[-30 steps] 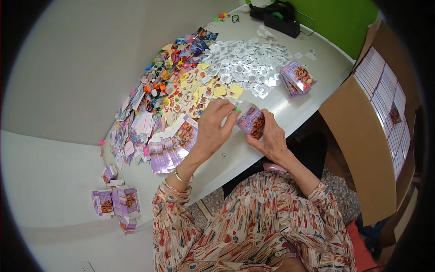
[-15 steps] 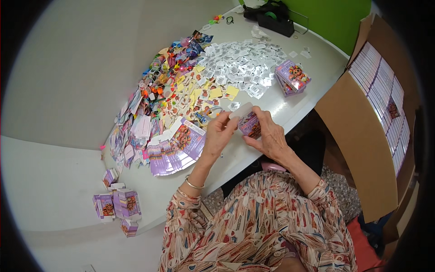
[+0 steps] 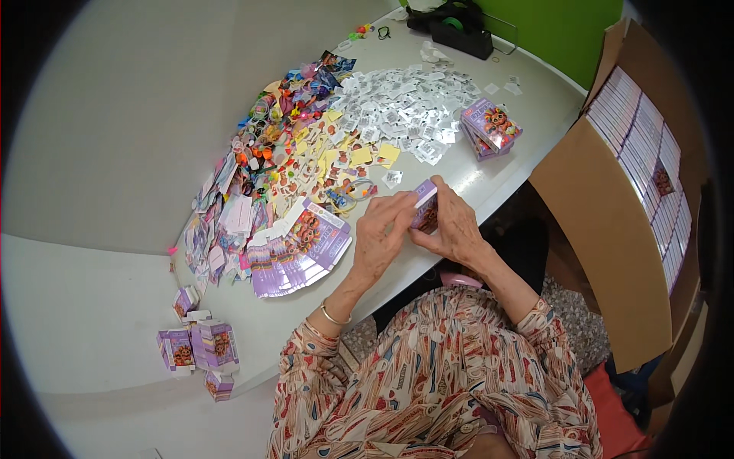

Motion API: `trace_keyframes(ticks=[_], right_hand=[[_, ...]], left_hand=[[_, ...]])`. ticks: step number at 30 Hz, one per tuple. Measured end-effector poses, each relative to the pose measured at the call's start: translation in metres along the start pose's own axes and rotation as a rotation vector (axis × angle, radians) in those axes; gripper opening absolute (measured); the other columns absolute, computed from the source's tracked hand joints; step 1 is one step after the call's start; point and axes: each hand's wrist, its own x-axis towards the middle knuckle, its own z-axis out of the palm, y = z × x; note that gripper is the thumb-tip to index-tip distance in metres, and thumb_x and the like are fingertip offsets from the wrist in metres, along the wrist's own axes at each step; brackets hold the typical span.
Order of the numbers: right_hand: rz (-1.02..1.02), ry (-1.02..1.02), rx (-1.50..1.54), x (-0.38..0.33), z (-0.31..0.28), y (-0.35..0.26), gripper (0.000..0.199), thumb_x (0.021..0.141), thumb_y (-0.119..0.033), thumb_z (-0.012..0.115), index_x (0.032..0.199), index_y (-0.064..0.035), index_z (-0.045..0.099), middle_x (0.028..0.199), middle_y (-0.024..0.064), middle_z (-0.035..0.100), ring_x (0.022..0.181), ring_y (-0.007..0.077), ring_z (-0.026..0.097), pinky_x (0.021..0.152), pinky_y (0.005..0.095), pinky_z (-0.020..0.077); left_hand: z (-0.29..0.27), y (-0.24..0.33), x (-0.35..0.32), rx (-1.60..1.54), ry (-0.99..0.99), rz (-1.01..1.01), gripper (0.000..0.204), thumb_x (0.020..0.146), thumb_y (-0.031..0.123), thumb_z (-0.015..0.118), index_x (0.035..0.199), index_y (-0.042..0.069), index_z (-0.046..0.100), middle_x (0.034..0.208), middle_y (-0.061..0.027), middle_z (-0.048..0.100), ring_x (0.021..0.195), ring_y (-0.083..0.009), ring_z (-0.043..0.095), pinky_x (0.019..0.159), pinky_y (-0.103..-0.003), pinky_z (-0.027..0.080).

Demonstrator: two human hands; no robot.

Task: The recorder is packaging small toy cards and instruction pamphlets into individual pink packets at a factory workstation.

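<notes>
Between both hands, just over the table's front edge, is a small purple printed cardboard box [image 3: 427, 217]. My right hand [image 3: 457, 229] wraps its right side, thumb along the near face. The fingers of my left hand [image 3: 381, 231] press at its upper left end, where a purple end flap lies folded over. What is inside the box is hidden. To the left of my left hand, flat purple cartons [image 3: 294, 256] lie fanned on the table. Two finished-looking purple boxes [image 3: 492, 126] are stacked beyond my right hand.
Piles of white square stickers [image 3: 409, 107], yellow and picture cards [image 3: 325, 157], and colourful trinkets [image 3: 267, 145] cover the table's far side. Several purple boxes [image 3: 210, 344] stand at the left. A big brown carton [image 3: 604, 245] packed with boxes is at the right; a black tape dispenser [image 3: 462, 38] sits behind.
The box's raised white flap has been folded down, so its purple top shows. My left hand has moved slightly right, onto that end; my right hand keeps its hold.
</notes>
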Motion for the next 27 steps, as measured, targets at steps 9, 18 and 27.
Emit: trace_keyframes(ticks=[9,18,27], right_hand=[[-0.092,0.035,0.037,0.000,-0.012,-0.005,0.078,0.062,-0.020,0.073,0.127,0.0053,0.036,0.097,0.0210,0.052,0.089,0.0373,0.057,0.074,0.0425,0.0500],[-0.172,0.035,-0.013,-0.001,-0.018,-0.004,0.078,0.062,-0.021,0.071,0.128,0.0041,0.037,0.096,0.0203,0.053,0.086,0.0375,0.059,0.070,0.0422,0.0504],[-0.134,0.004,-0.058,-0.009,-0.018,-0.002,0.086,0.068,-0.032,0.074,0.133,0.0051,0.031,0.098,0.0188,0.051,0.086,0.0344,0.059,0.064,0.0426,0.0518]], left_hand=[[0.002,0.017,0.013,-0.016,-0.029,-0.271,0.025,0.086,0.011,0.068,0.109,0.000,0.068,0.084,-0.0080,0.070,0.072,-0.0103,0.062,0.069,-0.024,0.050],[0.002,0.003,0.010,-0.222,-0.012,-0.414,0.021,0.086,0.007,0.065,0.105,-0.002,0.068,0.087,-0.0146,0.071,0.064,-0.0175,0.064,0.063,-0.028,0.050],[0.018,0.026,-0.012,0.277,-0.111,0.045,0.044,0.081,-0.004,0.057,0.125,-0.002,0.053,0.115,-0.0222,0.060,0.098,-0.0355,0.061,0.081,-0.041,0.050]])
